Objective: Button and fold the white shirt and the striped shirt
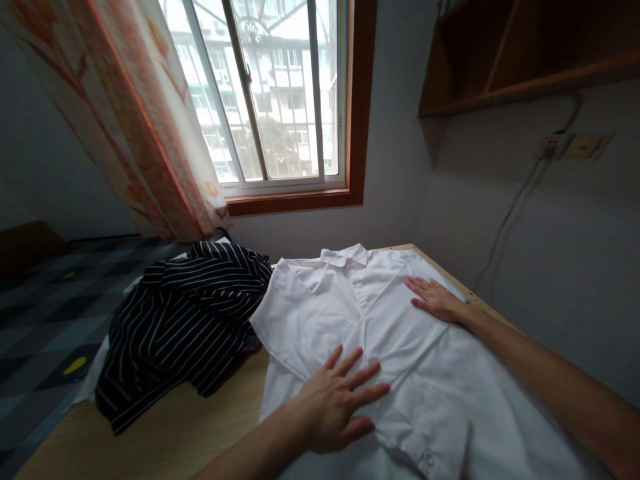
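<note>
A white button-up shirt (320, 307) lies spread on the wooden table (210, 427), its collar toward the window. One sleeve is folded across the lower front, and its cuff with a button shows near the bottom. My left hand (337, 400) is over the middle of the shirt with its fingers spread; whether the palm presses on the cloth I cannot tell. Farther up, my right hand (434, 298) rests flat on the shirt's right side, close to the table's right edge, fingers stretched out. Neither hand grips anything.
Black clothing with white stripes (185, 313) lies heaped left of the shirt. A bed with a dark checked cover (40, 347) adjoins the table. Ahead are a curtain (135, 120) and a window (280, 100). A cable (507, 220) hangs on the right wall under a wooden shelf (500, 90).
</note>
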`<state>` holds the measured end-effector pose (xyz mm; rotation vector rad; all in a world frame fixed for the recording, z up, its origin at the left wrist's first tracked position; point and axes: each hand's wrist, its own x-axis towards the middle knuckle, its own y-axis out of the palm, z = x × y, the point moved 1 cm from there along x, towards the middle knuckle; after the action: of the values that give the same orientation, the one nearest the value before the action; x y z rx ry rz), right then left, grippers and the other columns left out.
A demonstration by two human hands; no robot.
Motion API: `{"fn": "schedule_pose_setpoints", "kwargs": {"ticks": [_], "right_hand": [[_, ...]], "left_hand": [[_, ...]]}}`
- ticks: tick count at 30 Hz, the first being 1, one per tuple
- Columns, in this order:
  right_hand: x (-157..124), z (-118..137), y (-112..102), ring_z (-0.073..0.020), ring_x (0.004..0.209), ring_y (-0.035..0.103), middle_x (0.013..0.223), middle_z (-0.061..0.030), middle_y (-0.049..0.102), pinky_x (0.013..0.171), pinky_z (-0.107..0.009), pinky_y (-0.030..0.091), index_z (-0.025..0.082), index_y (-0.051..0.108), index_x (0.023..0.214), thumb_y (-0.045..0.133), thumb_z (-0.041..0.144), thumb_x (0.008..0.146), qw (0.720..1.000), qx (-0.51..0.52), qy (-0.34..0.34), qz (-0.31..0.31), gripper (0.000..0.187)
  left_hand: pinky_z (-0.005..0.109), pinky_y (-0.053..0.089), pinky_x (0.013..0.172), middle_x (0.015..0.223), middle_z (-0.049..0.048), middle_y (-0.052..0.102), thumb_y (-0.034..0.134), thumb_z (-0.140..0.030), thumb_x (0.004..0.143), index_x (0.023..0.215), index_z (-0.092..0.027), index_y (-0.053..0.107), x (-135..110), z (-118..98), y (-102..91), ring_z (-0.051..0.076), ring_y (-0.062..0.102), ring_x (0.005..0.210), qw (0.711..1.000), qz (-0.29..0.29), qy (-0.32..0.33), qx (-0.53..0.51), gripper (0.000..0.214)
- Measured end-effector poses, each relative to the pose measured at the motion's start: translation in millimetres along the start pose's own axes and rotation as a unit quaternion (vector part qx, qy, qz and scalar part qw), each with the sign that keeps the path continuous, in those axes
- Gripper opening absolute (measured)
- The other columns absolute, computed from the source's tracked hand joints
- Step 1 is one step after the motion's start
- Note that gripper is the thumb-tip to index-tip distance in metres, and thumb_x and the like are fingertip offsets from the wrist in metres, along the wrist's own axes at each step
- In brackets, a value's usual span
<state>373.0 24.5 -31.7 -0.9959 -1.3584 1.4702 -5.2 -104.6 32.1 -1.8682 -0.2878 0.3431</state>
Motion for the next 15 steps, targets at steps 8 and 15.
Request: {"fn": "schedule_pose_setpoints", "kwargs": {"ticks": [8, 15], "right_hand": [[49.6, -6.8, -21.3, -0.032, 0.142, 0.029, 0.151, -0.019, 0.036, 0.116, -0.047, 0.022, 0.007, 0.037, 0.147, 0.014, 0.072, 0.088, 0.993, -0.041, 0.099, -0.04, 0.091], [173.9, 141.3, -52.3, -0.0249, 0.148, 0.008, 0.161, -0.0119, 0.011, 0.119, -0.043, 0.011, 0.009, 0.016, 0.154, 0.009, 0.069, 0.091, 0.99, 0.019, -0.056, -0.13, 0.087]], "left_hand": [[0.067, 0.012, 0.113, 0.16, -0.001, 0.02, 0.036, -0.054, 0.096, 0.152, -0.038, 0.021, -4.6, 5.1, 5.4, 0.036, 0.012, 0.146, 1.0, -0.024, 0.012, -0.002, 0.06], [0.066, 0.018, 0.112, 0.159, -0.0007, 0.022, 0.032, -0.059, 0.096, 0.152, -0.037, 0.022, -4.1, 9.1, 8.5, 0.036, 0.018, 0.145, 0.999, -0.033, 0.03, 0.017, 0.061]]}}
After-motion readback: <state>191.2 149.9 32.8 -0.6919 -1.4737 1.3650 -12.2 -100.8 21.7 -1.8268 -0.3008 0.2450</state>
